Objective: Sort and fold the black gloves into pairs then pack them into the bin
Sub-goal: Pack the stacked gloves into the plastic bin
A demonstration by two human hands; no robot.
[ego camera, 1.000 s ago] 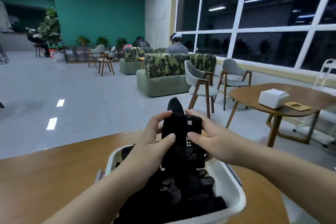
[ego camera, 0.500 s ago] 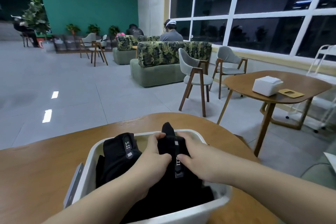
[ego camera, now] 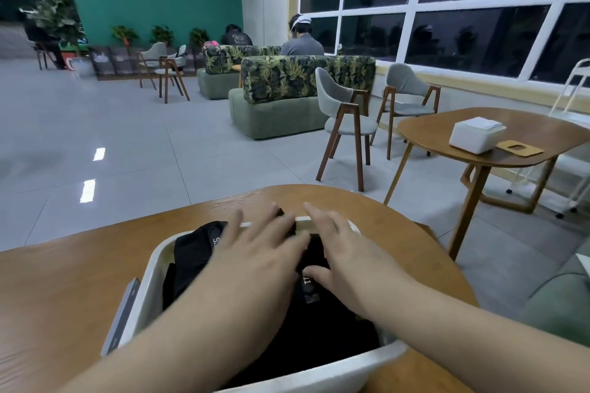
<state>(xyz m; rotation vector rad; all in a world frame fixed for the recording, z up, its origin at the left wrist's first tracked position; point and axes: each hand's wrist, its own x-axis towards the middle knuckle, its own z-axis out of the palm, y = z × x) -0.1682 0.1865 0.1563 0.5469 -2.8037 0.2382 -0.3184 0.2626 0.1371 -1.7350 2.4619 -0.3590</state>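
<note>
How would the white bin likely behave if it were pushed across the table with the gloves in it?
The white bin would probably slide rather than tip: it sits low and wide on the smooth wooden table. It looks like thin plastic, so likely light, and the black gloves add little weight. Both the left hand and the right hand lie flat over them, suggesting soft, compressible contents.

light: we see a dim room, ceiling strips mirrored in the dark windows (ego camera: 447, 9)
glare: bright patches on the floor tiles (ego camera: 91, 175)
blur: our fingers (ego camera: 255, 220) smear
distortion: window frames bow at the edges
</note>
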